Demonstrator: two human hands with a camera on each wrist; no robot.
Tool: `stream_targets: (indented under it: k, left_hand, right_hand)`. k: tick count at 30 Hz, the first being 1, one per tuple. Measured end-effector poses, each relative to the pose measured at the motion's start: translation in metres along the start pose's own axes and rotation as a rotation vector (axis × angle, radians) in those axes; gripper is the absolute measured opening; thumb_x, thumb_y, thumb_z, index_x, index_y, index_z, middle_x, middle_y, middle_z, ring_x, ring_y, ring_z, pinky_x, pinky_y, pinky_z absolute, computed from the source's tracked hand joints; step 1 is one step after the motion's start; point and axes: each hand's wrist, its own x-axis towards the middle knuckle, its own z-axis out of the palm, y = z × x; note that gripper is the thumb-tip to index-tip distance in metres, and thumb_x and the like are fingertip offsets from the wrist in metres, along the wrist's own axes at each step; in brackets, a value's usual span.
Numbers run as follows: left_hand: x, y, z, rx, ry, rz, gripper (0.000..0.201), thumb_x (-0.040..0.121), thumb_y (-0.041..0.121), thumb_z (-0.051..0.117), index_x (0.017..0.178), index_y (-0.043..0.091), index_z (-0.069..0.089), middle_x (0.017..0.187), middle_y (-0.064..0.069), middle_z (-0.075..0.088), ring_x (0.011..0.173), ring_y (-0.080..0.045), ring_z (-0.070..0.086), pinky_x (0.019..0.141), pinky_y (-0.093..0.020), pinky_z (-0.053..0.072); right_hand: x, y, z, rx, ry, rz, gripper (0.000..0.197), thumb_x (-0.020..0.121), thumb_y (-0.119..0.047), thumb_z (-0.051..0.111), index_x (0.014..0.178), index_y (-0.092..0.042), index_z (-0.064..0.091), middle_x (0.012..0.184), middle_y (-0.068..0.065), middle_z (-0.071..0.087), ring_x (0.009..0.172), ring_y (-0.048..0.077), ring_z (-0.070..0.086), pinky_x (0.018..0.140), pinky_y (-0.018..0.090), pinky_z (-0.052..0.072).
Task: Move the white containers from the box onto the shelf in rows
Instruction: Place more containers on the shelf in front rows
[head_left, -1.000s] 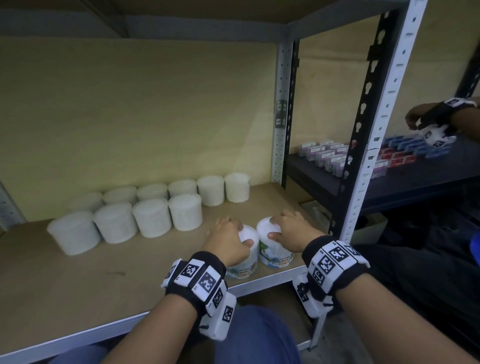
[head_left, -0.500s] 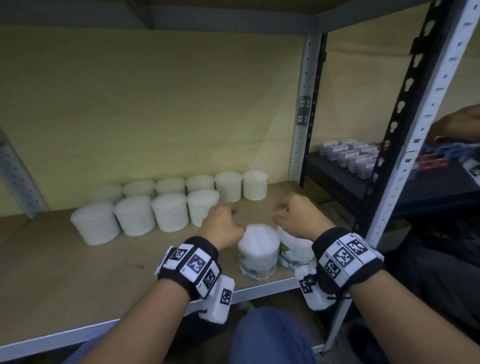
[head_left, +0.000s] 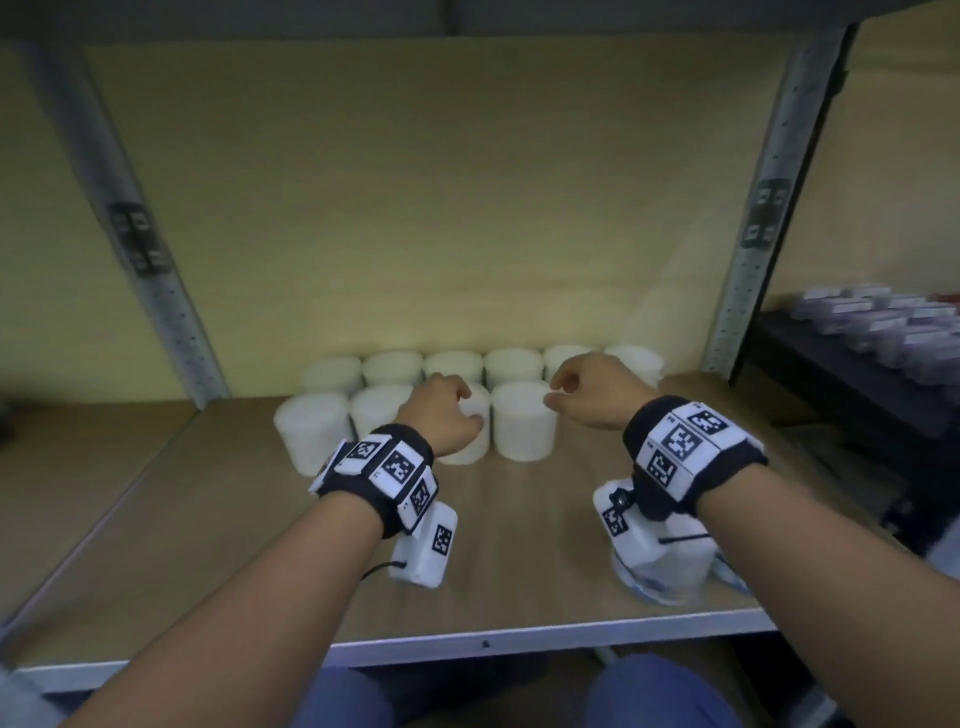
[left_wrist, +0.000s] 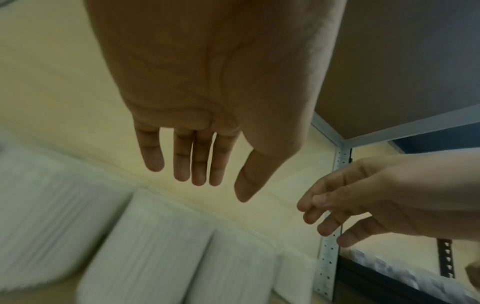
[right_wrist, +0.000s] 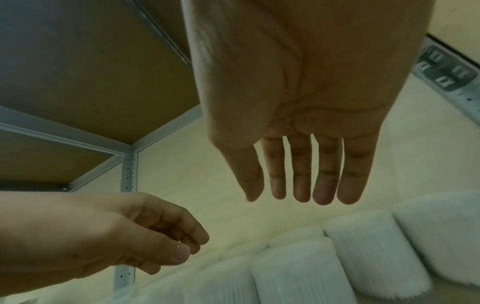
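Your left hand hovers over the front row of white containers on the shelf, its fingers loose and holding nothing; the left wrist view shows them hanging straight and slightly apart. Your right hand hovers just right of the same row, fingers relaxed and lightly curled, also holding nothing. The containers stand upright in two rows near the back wall, six behind and four in front, touching side by side. One more labelled container sits near the shelf's front edge, under your right wrist.
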Motion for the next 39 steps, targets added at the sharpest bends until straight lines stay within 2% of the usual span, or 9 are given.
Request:
stream_targets:
  k: [3,6,12,15,20,26,36,39]
  left_hand:
    - [0.021,-0.012,-0.009,0.026,-0.004,-0.017,0.048,0.085,0.032,0.061,0.128,0.014,0.052,0.134,-0.008,0.049,0.123,-0.025,0.049,0.103,-0.040,0.043]
    - [0.041,-0.020,-0.012,0.055,-0.032,-0.017,0.050,0.086,0.032,0.060,0.132,0.014,0.049,0.137,-0.008,0.046,0.126,-0.025,0.046,0.104,-0.038,0.042]
    - [0.068,-0.023,-0.003,0.130,-0.113,0.016,0.058,0.089,0.038,0.058,0.139,0.013,0.042,0.143,-0.009,0.039,0.129,-0.026,0.044,0.102,-0.034,0.041]
    - [0.074,-0.026,0.004,0.212,-0.149,0.027,0.061,0.089,0.043,0.057,0.140,0.013,0.042,0.142,-0.010,0.040,0.129,-0.026,0.043,0.104,-0.037,0.041]
    - [0.078,-0.028,0.008,0.244,-0.126,0.050,0.058,0.088,0.044,0.058,0.136,0.014,0.046,0.138,-0.010,0.042,0.127,-0.026,0.043,0.105,-0.040,0.040]
    - [0.076,-0.025,0.009,0.252,-0.104,0.060,0.058,0.089,0.042,0.058,0.136,0.012,0.046,0.139,-0.010,0.043,0.127,-0.026,0.043,0.105,-0.035,0.039]
    - [0.076,-0.026,0.010,0.241,-0.097,0.054,0.058,0.088,0.041,0.058,0.137,0.012,0.046,0.139,-0.011,0.042,0.128,-0.027,0.042,0.107,-0.036,0.037]
    - [0.076,-0.027,0.011,0.239,-0.096,0.057,0.057,0.089,0.041,0.058,0.136,0.012,0.046,0.139,-0.011,0.042,0.128,-0.027,0.041,0.107,-0.037,0.037]
  right_hand:
    - [0.029,-0.016,0.003,-0.074,-0.063,0.018,0.043,0.089,-0.034,0.061,0.125,-0.009,0.061,0.130,0.006,0.058,0.117,0.022,0.056,0.094,0.027,0.044]
    - [0.056,-0.025,0.010,-0.166,-0.139,0.043,0.050,0.090,-0.036,0.060,0.130,-0.006,0.057,0.136,0.008,0.054,0.122,0.024,0.053,0.095,0.026,0.042]
    - [0.090,-0.024,0.034,-0.334,-0.274,0.101,0.063,0.086,-0.047,0.062,0.131,-0.003,0.054,0.134,0.012,0.056,0.121,0.027,0.056,0.103,0.034,0.047]
    - [0.098,-0.022,0.039,-0.387,-0.271,0.093,0.067,0.082,-0.048,0.066,0.132,-0.004,0.051,0.134,0.011,0.055,0.120,0.027,0.056,0.103,0.037,0.047]
    - [0.102,-0.021,0.040,-0.427,-0.274,0.084,0.067,0.082,-0.047,0.067,0.131,-0.004,0.052,0.132,0.011,0.057,0.119,0.026,0.057,0.102,0.036,0.048]
    - [0.098,-0.022,0.042,-0.452,-0.237,0.065,0.064,0.083,-0.046,0.066,0.129,-0.004,0.053,0.130,0.011,0.058,0.116,0.027,0.058,0.100,0.036,0.049]
    - [0.095,-0.024,0.039,-0.453,-0.260,0.036,0.059,0.087,-0.040,0.064,0.131,-0.002,0.053,0.132,0.013,0.057,0.119,0.027,0.057,0.101,0.034,0.048]
    - [0.094,-0.025,0.036,-0.460,-0.280,0.019,0.058,0.089,-0.034,0.063,0.136,-0.003,0.048,0.137,0.012,0.052,0.124,0.026,0.053,0.102,0.032,0.044]
